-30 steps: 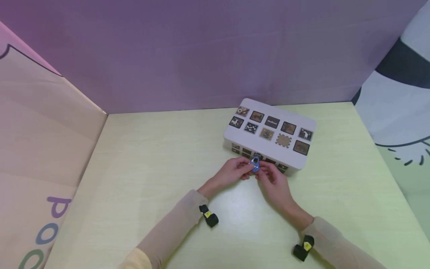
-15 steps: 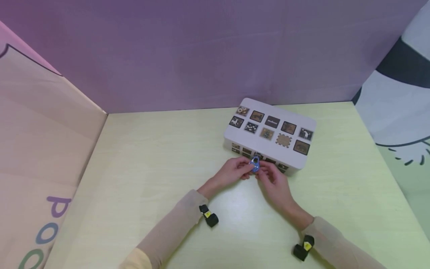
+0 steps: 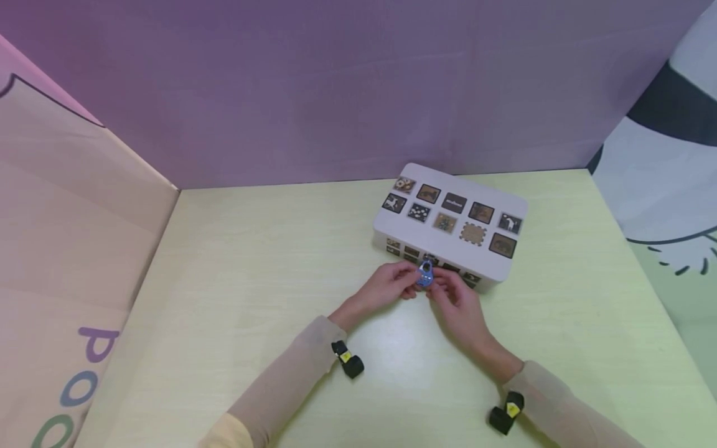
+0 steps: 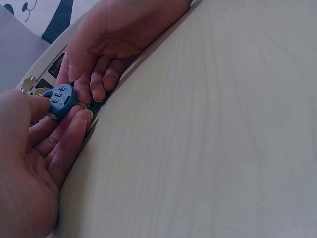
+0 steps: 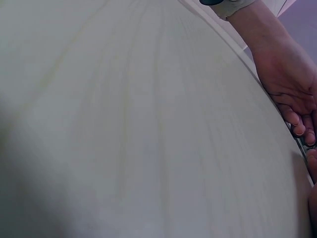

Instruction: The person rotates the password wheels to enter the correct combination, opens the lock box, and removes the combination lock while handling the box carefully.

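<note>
A small blue combination padlock (image 3: 426, 274) with three number dials is held by both hands at the front of a white box (image 3: 490, 266). My left hand (image 3: 386, 285) pinches the padlock's left side, its thumb beside the dials and its other fingers curled below. From the other side, my right hand (image 3: 460, 311) grips the padlock's edge with thumb and forefinger. The left wrist view shows the padlock's shackle close to a metal clasp (image 4: 32, 85) on the box. In the right wrist view, the left hand (image 5: 287, 74) is in sight, while the padlock is hidden.
The box has small dark pictures on its lid and front, and stands turned on the pale wooden table (image 3: 269, 261) near the purple back wall (image 3: 313, 93). Printed panels (image 3: 73, 205) flank the table. Black cameras (image 3: 348, 361) are strapped to both wrists.
The left thumb has slid slightly left, and more of the padlock's face shows. The right hand and the box have stayed in place.
</note>
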`<state>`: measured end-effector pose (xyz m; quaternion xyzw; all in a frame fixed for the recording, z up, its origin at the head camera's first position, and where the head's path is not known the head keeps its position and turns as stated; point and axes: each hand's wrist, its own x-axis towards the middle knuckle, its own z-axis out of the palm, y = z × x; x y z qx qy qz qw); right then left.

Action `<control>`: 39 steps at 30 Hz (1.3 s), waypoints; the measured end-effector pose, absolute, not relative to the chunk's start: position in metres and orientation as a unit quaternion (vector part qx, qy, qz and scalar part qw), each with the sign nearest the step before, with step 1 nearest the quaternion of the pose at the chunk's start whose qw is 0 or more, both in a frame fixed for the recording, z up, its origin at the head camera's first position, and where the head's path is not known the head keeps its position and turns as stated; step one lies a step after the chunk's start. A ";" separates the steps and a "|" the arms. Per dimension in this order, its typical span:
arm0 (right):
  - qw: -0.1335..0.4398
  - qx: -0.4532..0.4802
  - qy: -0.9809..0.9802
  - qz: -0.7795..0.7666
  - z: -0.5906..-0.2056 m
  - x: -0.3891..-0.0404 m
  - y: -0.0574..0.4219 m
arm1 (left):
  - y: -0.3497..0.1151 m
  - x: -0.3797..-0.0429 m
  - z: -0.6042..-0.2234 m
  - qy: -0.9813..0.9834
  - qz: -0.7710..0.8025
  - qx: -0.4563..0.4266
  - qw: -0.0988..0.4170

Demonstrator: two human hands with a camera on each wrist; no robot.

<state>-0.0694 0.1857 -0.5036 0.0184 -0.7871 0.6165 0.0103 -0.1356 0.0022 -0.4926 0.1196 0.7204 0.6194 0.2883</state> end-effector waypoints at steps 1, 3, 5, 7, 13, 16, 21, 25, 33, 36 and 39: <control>0.009 0.017 -0.787 0.617 -0.503 -0.069 0.186 | 0.002 -0.135 -0.493 0.721 0.620 0.119 0.288; 0.007 0.016 -0.788 0.616 -0.503 -0.069 0.185 | 0.002 -0.135 -0.493 0.721 0.619 0.120 0.286; 0.007 0.016 -0.788 0.616 -0.503 -0.069 0.185 | 0.002 -0.135 -0.493 0.721 0.619 0.121 0.286; 0.009 0.017 -0.788 0.616 -0.504 -0.069 0.186 | 0.002 -0.135 -0.493 0.720 0.621 0.120 0.286; 0.017 0.023 -0.787 0.616 -0.505 -0.070 0.186 | 0.003 -0.135 -0.493 0.717 0.624 0.117 0.286; 0.019 0.026 -0.786 0.617 -0.506 -0.070 0.185 | 0.003 -0.135 -0.494 0.720 0.622 0.120 0.283; 0.023 0.031 -0.787 0.616 -0.506 -0.070 0.185 | 0.003 -0.136 -0.495 0.722 0.621 0.124 0.280; 0.025 0.033 -0.787 0.615 -0.506 -0.070 0.186 | 0.003 -0.136 -0.495 0.721 0.621 0.123 0.281; 0.018 0.027 -0.788 0.615 -0.506 -0.070 0.187 | 0.004 -0.135 -0.495 0.718 0.626 0.116 0.283; 0.016 0.027 -0.789 0.614 -0.506 -0.070 0.187 | 0.004 -0.135 -0.495 0.716 0.627 0.115 0.285; 0.015 0.026 -0.788 0.615 -0.506 -0.070 0.187 | 0.004 -0.135 -0.496 0.714 0.629 0.113 0.286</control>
